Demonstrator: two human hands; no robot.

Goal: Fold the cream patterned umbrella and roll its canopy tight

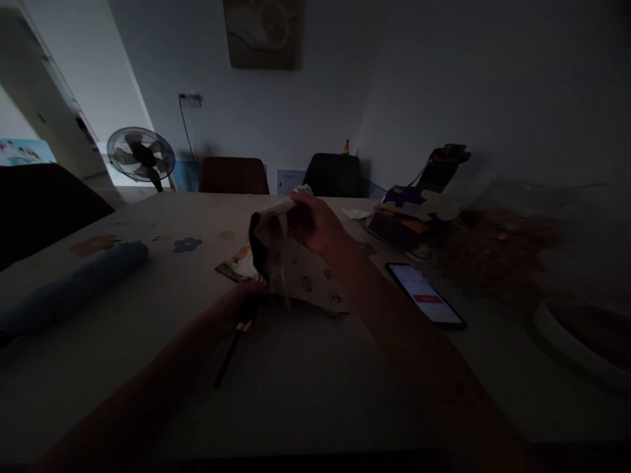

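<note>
The room is dim. My right hand point(315, 223) is closed on the top edge of a light patterned cloth bag point(300, 272) and lifts it off the table point(305, 394). My left hand point(244, 305) rests low at the bag's near left corner, fingers curled; what it grips is hard to make out. A thin dark strap or stick point(229, 358) trails from under that hand toward me. The bag's dark lining shows at its left edge.
A lit phone point(426, 295) lies right of my right forearm. A blue roll point(73, 286) lies at the left. Boxes and clutter point(414, 217) stand at the back right, a plate point(582, 335) at the right edge. Two chairs and a fan point(140, 154) stand beyond the table.
</note>
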